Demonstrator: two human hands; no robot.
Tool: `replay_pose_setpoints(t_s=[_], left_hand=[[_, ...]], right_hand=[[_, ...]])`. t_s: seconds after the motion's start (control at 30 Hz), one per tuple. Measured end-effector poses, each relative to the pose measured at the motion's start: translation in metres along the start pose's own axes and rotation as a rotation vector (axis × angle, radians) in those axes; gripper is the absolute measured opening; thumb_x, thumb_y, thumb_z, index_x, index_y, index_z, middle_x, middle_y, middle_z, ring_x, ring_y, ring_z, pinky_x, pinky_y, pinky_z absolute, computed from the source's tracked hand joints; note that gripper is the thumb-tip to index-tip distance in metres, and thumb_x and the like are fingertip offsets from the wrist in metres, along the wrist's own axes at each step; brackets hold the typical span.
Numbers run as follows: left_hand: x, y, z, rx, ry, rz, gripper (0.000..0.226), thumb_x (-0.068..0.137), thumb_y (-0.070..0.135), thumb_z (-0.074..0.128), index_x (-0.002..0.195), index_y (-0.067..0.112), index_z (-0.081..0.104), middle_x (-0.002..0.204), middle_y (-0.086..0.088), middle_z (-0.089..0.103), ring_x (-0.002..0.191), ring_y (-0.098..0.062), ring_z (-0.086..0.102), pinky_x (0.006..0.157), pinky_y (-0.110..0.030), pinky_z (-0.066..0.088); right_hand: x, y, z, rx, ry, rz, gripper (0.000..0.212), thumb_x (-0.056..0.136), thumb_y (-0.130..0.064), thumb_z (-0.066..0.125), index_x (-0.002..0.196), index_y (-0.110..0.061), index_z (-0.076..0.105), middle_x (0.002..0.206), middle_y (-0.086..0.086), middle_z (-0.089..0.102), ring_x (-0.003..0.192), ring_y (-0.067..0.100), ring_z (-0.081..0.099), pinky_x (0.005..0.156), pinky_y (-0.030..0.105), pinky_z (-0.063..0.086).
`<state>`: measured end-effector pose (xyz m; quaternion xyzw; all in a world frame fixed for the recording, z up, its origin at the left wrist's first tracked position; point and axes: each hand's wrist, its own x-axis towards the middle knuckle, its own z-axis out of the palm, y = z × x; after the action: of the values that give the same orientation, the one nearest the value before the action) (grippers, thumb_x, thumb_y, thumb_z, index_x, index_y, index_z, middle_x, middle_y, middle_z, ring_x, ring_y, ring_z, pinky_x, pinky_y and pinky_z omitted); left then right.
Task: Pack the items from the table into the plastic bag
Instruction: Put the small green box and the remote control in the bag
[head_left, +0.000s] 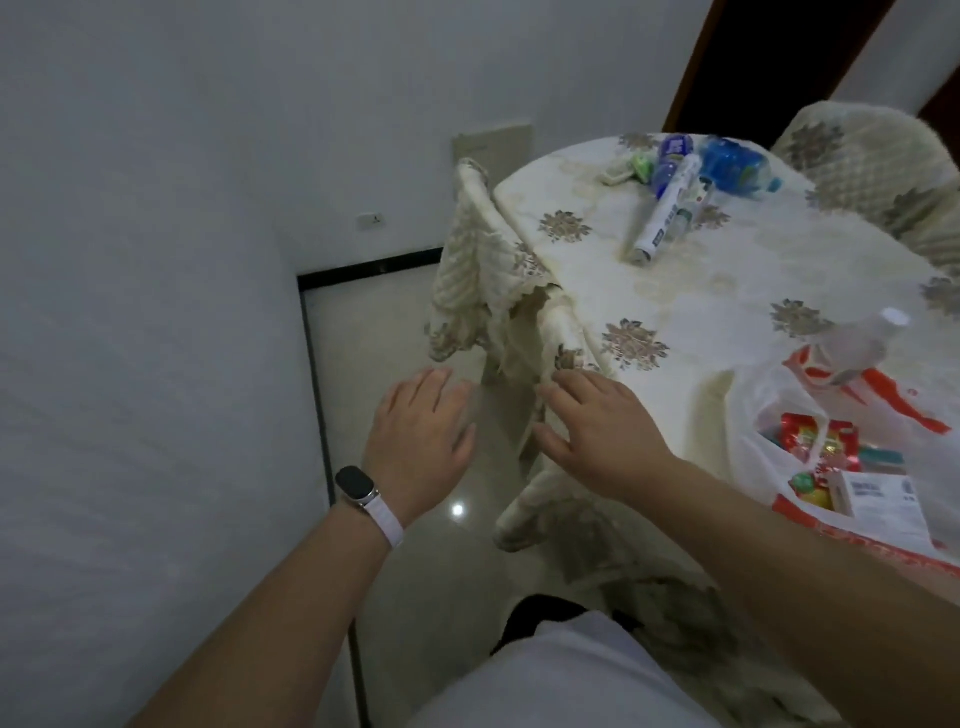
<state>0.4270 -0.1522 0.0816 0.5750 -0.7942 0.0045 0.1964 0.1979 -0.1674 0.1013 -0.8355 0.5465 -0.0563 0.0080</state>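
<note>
Left hand and right hand are hovering empty, fingers loosely spread, by the table edge, the toothpaste tube is lying far across from the plastic bag, so a mid-tube grip seems wisest.

Home dining room — round table in embroidered cloth, covered chair, tiled floor

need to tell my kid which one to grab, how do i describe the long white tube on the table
On the round table with the cream flowered tablecloth, look to the far side, where a few items lie together. The long white tube with blue print points from them toward the table's middle; the blue plastic bottles beside it are shorter and fatter.
</note>
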Motion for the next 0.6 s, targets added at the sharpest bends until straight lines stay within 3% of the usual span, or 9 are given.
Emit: replay_pose_setpoints(t_s=[0.4,0.6], left_hand=[[0.132,-0.157,0.002,0.146,-0.079,-0.140,0.050,0.087,0.038,0.048,0.128,0.010,0.060,0.132,-0.016,0.059,0.122,-0.035,0.054,0.100,-0.051,0.046],[0.233,-0.202,0.007,0.171,-0.061,-0.116,0.048,0.087,0.036,0.052,0.126,0.010,0.061,0.131,-0.016,0.059,0.120,-0.035,0.055,0.098,-0.050,0.047]], right_hand=[[0.234,-0.004,0.038,0.105,0.047,-0.115,0.050,0.092,-0.051,0.040,0.124,-0.020,0.060,0.126,0.003,0.060,0.113,0.024,0.056,0.089,0.038,0.045],[0.342,0.029,0.028,0.103,0.092,-0.147,0.050,0.091,-0.050,0.041,0.124,-0.017,0.060,0.128,0.005,0.059,0.115,0.025,0.055,0.094,0.038,0.043]])
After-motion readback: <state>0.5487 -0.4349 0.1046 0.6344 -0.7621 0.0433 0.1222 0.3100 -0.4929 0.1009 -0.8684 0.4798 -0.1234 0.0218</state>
